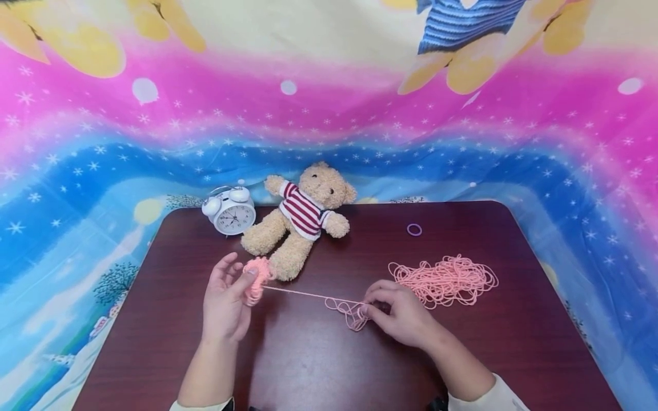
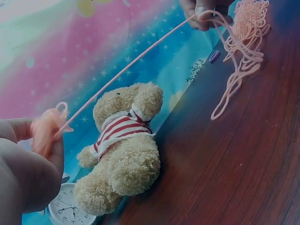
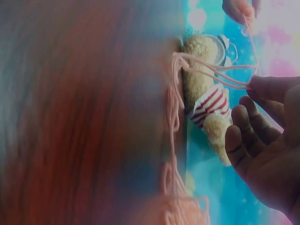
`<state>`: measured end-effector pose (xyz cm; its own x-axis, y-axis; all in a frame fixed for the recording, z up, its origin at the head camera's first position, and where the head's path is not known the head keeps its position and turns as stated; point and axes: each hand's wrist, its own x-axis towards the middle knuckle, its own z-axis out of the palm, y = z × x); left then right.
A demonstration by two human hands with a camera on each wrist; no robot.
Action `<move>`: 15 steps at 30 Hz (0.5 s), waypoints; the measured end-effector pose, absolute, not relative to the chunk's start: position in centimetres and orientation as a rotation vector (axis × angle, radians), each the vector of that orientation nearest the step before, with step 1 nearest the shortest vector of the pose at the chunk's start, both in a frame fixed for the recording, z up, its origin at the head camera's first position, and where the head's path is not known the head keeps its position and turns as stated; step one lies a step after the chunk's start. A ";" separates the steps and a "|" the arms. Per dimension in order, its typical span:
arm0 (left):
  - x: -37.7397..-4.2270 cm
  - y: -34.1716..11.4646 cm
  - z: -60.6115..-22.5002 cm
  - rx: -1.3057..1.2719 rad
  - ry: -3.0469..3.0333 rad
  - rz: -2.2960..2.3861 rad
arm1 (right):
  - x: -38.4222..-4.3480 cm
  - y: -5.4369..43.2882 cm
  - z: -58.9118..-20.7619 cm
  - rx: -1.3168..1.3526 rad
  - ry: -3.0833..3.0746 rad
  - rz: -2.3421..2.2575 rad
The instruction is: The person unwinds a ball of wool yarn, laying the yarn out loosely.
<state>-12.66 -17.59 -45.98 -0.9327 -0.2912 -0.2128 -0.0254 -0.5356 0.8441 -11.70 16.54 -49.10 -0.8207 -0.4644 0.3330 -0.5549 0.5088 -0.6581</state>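
Observation:
My left hand [image 1: 226, 302] holds a small bundle of pink yarn [image 1: 259, 273] between thumb and fingers, raised off the table. From that bundle a single taut strand [image 1: 303, 293] runs across to my right hand [image 1: 398, 314], which pinches it between thumb and forefinger. Loose loops of yarn [image 2: 234, 82] hang below the right fingertips. Behind the right hand lies a larger tangled heap of the same pink yarn [image 1: 447, 281]. In the right wrist view, the other right fingers [image 3: 255, 126] are loosely bent and apart from the strand.
A teddy bear [image 1: 304, 214] in a red-and-white striped shirt lies just beyond the left hand. Beside it stands a white alarm clock [image 1: 233, 216]. A purple ring [image 1: 414, 229] lies toward the back right of the dark wooden table [image 1: 319, 365]. A printed cloth [image 1: 329, 125] surrounds the table's far sides.

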 end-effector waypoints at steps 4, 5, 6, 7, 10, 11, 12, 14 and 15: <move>-12.7 -18.1 -45.9 0.506 -1.381 -2.567 | -11.9 17.9 -48.9 0.869 -2.617 1.160; -12.7 -18.2 -45.9 0.511 -1.368 -2.567 | -11.9 18.4 -48.9 0.862 -2.617 1.144; -12.7 -18.4 -45.9 0.513 -1.357 -2.566 | -11.9 18.8 -48.8 0.853 -2.616 1.144; -12.7 -18.5 -45.9 0.512 -1.343 -2.568 | -11.9 19.2 -48.8 0.842 -2.616 1.140; -12.7 -19.0 -45.9 0.514 -1.299 -2.574 | -11.8 20.7 -48.7 0.797 -2.619 1.125; -12.7 -19.2 -45.9 0.511 -1.287 -2.578 | -11.7 21.3 -48.6 0.781 -2.618 1.119; -12.6 -19.4 -45.9 0.506 -1.277 -2.582 | -11.7 21.8 -48.5 0.766 -2.618 1.108; -12.6 -19.9 -45.8 0.484 -1.256 -2.593 | -11.6 22.9 -48.3 0.730 -2.624 1.076; -12.5 -20.1 -45.8 0.469 -1.247 -2.598 | -11.7 23.5 -48.2 0.717 -2.627 1.059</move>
<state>-12.52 -20.13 -45.80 -0.9245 -0.3312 -0.1887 0.0601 -0.6153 0.7860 -11.65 23.49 -48.15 -0.8569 -0.3568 0.3720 -0.5151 0.6215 -0.5902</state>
